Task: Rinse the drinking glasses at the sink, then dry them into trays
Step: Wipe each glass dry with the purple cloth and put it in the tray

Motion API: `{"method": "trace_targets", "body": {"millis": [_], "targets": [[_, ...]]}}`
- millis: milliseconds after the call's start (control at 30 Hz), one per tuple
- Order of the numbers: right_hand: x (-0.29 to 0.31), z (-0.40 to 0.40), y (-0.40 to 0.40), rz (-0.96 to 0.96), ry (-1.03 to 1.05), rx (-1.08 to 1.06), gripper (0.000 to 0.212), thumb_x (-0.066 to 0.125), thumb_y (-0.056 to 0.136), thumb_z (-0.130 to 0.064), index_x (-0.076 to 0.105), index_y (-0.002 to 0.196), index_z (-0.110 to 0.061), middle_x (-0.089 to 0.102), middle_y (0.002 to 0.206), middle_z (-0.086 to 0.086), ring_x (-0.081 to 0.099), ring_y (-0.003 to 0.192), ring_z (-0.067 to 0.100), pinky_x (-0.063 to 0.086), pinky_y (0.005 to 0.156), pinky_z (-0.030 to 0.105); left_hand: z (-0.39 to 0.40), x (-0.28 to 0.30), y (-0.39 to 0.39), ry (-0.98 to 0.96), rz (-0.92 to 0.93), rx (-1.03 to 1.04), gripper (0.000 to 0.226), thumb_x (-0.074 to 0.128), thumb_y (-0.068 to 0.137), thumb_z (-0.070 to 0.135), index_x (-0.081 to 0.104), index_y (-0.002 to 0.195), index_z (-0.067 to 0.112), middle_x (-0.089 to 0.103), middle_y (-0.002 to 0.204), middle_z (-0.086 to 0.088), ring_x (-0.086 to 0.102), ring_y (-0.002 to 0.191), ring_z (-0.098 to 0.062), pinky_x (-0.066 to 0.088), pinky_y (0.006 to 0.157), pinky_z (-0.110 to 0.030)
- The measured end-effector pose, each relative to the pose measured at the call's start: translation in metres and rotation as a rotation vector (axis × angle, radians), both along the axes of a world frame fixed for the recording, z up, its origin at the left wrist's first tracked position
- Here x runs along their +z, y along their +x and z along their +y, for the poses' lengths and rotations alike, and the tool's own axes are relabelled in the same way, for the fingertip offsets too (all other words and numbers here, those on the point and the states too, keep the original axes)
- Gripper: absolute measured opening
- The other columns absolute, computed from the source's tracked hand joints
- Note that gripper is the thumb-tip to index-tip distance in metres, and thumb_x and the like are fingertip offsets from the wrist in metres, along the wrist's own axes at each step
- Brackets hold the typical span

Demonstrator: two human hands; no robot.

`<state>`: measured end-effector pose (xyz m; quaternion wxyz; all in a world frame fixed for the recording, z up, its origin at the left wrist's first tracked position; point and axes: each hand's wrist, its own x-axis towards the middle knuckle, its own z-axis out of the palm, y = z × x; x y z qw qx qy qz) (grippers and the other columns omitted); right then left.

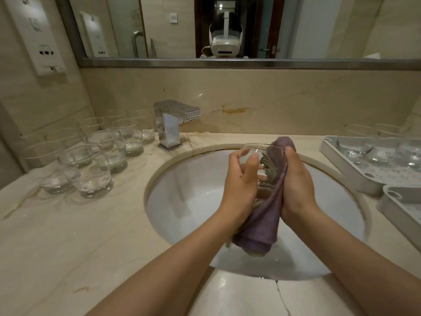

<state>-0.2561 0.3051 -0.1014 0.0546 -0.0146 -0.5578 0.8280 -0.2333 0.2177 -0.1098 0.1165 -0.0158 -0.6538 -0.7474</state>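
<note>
Over the white sink (189, 201) my left hand (241, 181) grips a clear drinking glass (259, 151), fingers curled round its side. My right hand (296, 185) clutches a purple cloth (262, 226), which is stuffed into the glass and hangs down below both hands. Several more glasses (91, 165) stand on the counter at the left. A white tray (355, 165) at the right holds several glasses (378, 153).
A chrome faucet (170, 124) stands behind the sink at the left. A second white tray (401, 201) lies at the right edge, nearer to me. A mirror and a wall socket panel (38, 37) are above the marble counter (79, 236).
</note>
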Motion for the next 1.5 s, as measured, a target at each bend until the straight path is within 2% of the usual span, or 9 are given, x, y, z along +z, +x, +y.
{"method": "trace_targets", "body": {"millis": [167, 433, 567, 700, 833, 1000, 1167, 1367, 1500], "targets": [[0.006, 0.003, 0.003, -0.098, -0.088, 0.025, 0.032, 0.048, 0.098, -0.04, 0.065, 0.103, -0.014, 0.072, 0.098, 0.008, 0.07, 0.088, 0.02, 0.056, 0.078, 0.036, -0.004, 0.004, 0.001, -0.279, 0.074, -0.005, 0.11, 0.065, 0.047, 0.079, 0.021, 0.136, 0.034, 0.043, 0.119, -0.003, 0.052, 0.098, -0.009, 0.045, 0.08, -0.014], [-0.002, -0.009, 0.017, 0.558, 0.6, -0.118, 0.04, 0.052, 0.097, -0.03, 0.047, 0.137, -0.024, 0.052, 0.117, -0.013, 0.048, 0.107, -0.013, 0.038, 0.093, 0.008, -0.01, 0.006, -0.005, 0.14, 0.016, 0.135, 0.043, 0.046, 0.099, 0.035, 0.032, 0.134, 0.015, 0.056, 0.112, -0.006, 0.063, 0.093, -0.015, 0.056, 0.071, -0.023], [-0.025, -0.016, 0.009, 0.871, 0.837, -0.258, 0.053, 0.051, 0.091, -0.037, 0.041, 0.141, -0.026, 0.043, 0.128, 0.0, 0.049, 0.118, 0.014, 0.047, 0.099, 0.034, -0.009, 0.005, -0.005, 0.23, -0.061, 0.191, 0.046, 0.041, 0.099, 0.039, 0.038, 0.133, 0.007, 0.057, 0.122, -0.014, 0.062, 0.095, -0.017, 0.054, 0.066, -0.023], [-0.009, -0.012, 0.008, 0.542, 0.445, -0.192, 0.042, 0.053, 0.088, -0.039, 0.052, 0.129, -0.027, 0.055, 0.119, -0.007, 0.054, 0.109, -0.003, 0.043, 0.094, 0.016, 0.001, 0.003, 0.004, 0.139, -0.02, 0.138, 0.067, 0.048, 0.081, 0.056, 0.035, 0.132, 0.015, 0.06, 0.104, -0.005, 0.065, 0.091, -0.022, 0.056, 0.085, -0.045], [0.001, 0.003, 0.001, -0.035, -0.161, 0.153, 0.036, 0.049, 0.095, -0.032, 0.063, 0.113, -0.004, 0.066, 0.101, 0.018, 0.065, 0.086, 0.029, 0.057, 0.07, 0.033, 0.004, -0.001, 0.006, -0.044, 0.125, 0.006, 0.064, 0.055, 0.078, 0.054, 0.035, 0.131, 0.024, 0.06, 0.101, 0.0, 0.065, 0.085, -0.012, 0.056, 0.074, -0.029], [-0.011, 0.004, -0.005, -0.199, -0.26, 0.218, 0.051, 0.06, 0.088, -0.038, 0.061, 0.124, -0.002, 0.065, 0.119, 0.019, 0.066, 0.102, 0.033, 0.057, 0.082, 0.042, -0.003, 0.008, 0.003, -0.259, 0.09, -0.044, 0.093, 0.057, 0.045, 0.073, 0.025, 0.125, 0.038, 0.048, 0.118, -0.003, 0.053, 0.099, -0.01, 0.045, 0.085, -0.019], [-0.001, 0.004, -0.002, -0.074, -0.09, 0.01, 0.035, 0.052, 0.097, -0.034, 0.061, 0.122, -0.011, 0.069, 0.111, 0.007, 0.067, 0.096, 0.019, 0.054, 0.082, 0.034, -0.007, 0.007, 0.001, -0.182, 0.107, 0.043, 0.072, 0.078, 0.072, 0.046, 0.026, 0.119, 0.031, 0.044, 0.102, 0.0, 0.051, 0.084, -0.01, 0.048, 0.078, -0.019], [-0.011, -0.015, 0.024, 0.608, 0.594, -0.208, 0.043, 0.054, 0.095, -0.022, 0.043, 0.137, -0.026, 0.047, 0.122, -0.005, 0.042, 0.107, -0.022, 0.031, 0.089, -0.001, -0.005, 0.006, -0.003, 0.125, -0.093, 0.145, 0.045, 0.034, 0.101, 0.045, 0.04, 0.127, 0.009, 0.062, 0.111, -0.013, 0.065, 0.099, -0.027, 0.055, 0.079, -0.037], [-0.013, -0.013, 0.014, 0.579, 0.523, -0.236, 0.044, 0.052, 0.09, -0.034, 0.046, 0.134, -0.028, 0.049, 0.126, 0.0, 0.045, 0.111, -0.014, 0.034, 0.093, 0.005, -0.003, 0.007, 0.0, 0.124, -0.123, 0.114, 0.045, 0.034, 0.1, 0.046, 0.044, 0.125, 0.01, 0.063, 0.115, -0.017, 0.065, 0.102, -0.03, 0.054, 0.084, -0.041]]}}
